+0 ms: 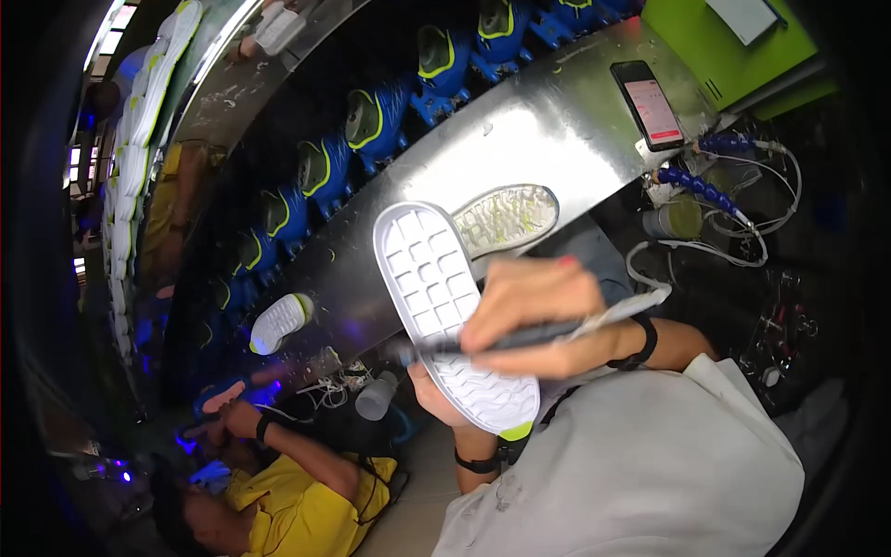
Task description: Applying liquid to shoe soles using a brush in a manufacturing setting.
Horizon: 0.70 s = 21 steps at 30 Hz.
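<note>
The long curved shiny metal workbench (557, 121) runs behind a white rubber shoe sole with a grid of square recesses (444, 311), held up tilted in front of it. The left hand (436, 390) cups the sole's heel end from beneath, fingers closed on it. The right hand (529, 316) is clenched round a slim dark pen-like tool (520, 336), whose tip seems to touch the sole's left edge. Keeping the sole steady and the tip along the rim would serve best.

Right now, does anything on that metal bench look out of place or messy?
Slightly. A phone lies at the metal bench edge, beside tangled white cords. A sole lies loose.
</note>
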Motion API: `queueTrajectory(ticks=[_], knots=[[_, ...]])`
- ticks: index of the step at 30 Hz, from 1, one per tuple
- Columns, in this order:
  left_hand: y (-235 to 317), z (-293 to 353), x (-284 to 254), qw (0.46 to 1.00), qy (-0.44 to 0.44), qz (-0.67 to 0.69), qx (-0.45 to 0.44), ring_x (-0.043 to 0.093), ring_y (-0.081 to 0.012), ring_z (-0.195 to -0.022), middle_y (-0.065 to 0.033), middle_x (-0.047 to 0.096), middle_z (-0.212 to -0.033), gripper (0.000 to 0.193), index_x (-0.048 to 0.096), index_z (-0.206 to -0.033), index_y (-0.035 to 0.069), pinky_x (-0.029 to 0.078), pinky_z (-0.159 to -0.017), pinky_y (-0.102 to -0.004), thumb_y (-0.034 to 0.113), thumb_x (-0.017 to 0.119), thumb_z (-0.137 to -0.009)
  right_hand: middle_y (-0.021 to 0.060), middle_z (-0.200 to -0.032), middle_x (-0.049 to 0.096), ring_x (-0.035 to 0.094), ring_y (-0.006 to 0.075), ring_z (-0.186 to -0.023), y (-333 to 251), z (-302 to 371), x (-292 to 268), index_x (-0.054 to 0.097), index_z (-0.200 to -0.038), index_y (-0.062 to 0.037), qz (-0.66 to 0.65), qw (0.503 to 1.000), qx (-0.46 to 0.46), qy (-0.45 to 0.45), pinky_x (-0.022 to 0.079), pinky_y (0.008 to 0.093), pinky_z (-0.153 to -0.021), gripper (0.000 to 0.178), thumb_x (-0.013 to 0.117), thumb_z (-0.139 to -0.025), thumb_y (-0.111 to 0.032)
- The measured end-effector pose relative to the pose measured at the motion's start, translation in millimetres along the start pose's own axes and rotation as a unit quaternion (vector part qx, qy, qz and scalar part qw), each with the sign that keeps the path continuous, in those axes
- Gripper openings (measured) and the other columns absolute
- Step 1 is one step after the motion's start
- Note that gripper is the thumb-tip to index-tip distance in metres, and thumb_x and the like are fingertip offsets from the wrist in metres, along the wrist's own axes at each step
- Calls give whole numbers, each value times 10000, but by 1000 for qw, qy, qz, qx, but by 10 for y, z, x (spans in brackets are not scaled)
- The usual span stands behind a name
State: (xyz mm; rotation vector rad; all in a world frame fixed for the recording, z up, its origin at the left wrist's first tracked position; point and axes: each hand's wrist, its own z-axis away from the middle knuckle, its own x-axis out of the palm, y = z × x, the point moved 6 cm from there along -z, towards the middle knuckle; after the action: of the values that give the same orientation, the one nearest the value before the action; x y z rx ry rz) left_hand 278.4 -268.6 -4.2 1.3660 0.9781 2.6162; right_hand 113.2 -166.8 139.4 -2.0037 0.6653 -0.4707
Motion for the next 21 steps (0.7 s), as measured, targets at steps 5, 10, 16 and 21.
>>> queueTrajectory(ticks=[5, 10, 16, 21], knots=[[-69, -51, 941, 978, -161, 132, 3, 528, -445, -1227, -302, 477, -1411, 739, 315, -1517, 27, 525, -950, -488, 502, 393, -956, 103, -862, 699, 599, 178, -673, -281, 249, 227, 732, -890, -5, 172, 984, -37, 17, 467, 331, -644, 218, 772, -676, -5], [1, -192, 1191, 971, -103, 172, -131, 612, -478, -1097, -389, 384, -1432, 882, 180, -1571, 66, 590, -851, -504, 692, 308, -964, 151, -921, 734, 696, 230, -770, -168, 377, -228, 720, -936, 33, 0, 987, 153, 45, 519, 302, -664, 280, 858, -693, 44], [18, -261, 1483, 918, -164, 254, -257, 475, -605, -1210, -420, 220, -1509, 870, 161, -1573, 39, 510, -903, -657, 624, 388, -970, 159, -919, 716, 679, 188, -709, -215, 399, -236, 720, -964, 38, -193, 977, 86, -26, 510, 266, -626, 245, 794, -735, 80], [305, -348, 1378, 960, -219, 0, -174, 298, -611, -1358, -396, 257, -1512, 890, 172, -1526, -94, 426, -1042, -638, 544, 428, -961, 138, -939, 713, 707, 221, -777, -408, 348, -2, 734, -987, -3, -21, 987, 77, -141, 549, 277, -678, 258, 788, -747, 74]])
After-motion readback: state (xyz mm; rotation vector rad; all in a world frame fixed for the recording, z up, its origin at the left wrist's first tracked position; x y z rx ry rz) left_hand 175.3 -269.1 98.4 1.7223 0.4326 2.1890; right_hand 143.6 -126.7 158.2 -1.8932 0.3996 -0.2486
